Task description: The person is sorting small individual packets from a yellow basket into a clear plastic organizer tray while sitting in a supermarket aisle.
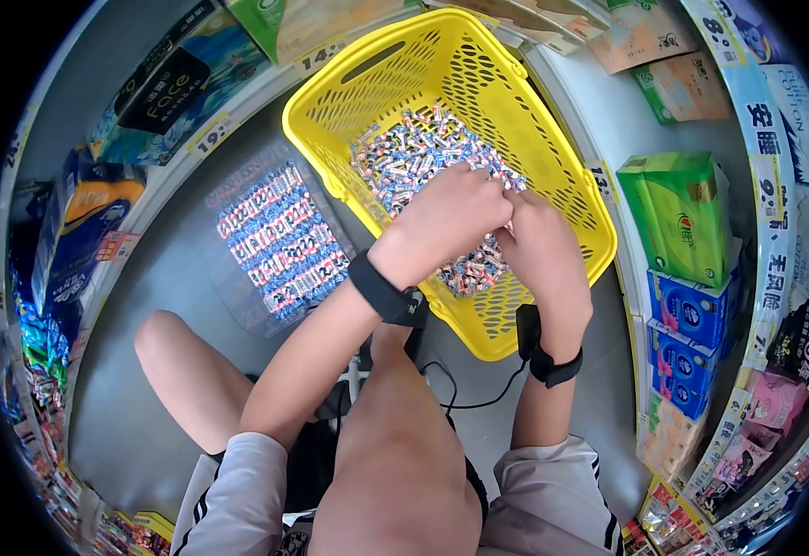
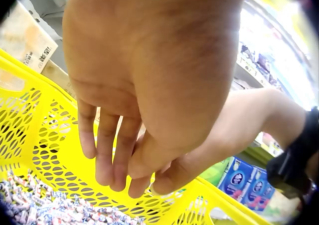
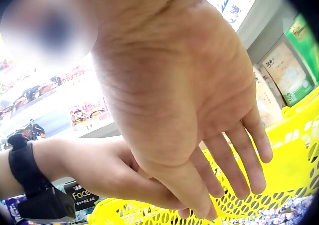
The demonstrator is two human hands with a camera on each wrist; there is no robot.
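My left hand (image 1: pixel 455 218) and right hand (image 1: pixel 553 246) meet at their fingertips over a yellow plastic basket (image 1: pixel 479 347). Inside lies a thick layer of small wrapped candies (image 1: pixel 423 139) in white, blue and red. Seen from the left wrist, the left thumb bends toward the index finger, while the other fingers (image 2: pixel 105 155) hang down fairly straight. The right wrist view has the right thumb (image 3: pixel 192 190) close to its index finger, the remaining fingers extended downward. Whatever lies between the meeting fingertips is hidden, so I cannot tell if they pinch a candy.
Left of the basket, a clear package (image 1: pixel 284 241) of the same candies in neat rows lies on the grey floor (image 1: pixel 159 269). Shelves close in on both sides, with green tissue packs (image 1: pixel 673 218) and blue packs (image 1: pixel 687 310) at right. A black cable (image 1: pixel 479 405) runs below the basket.
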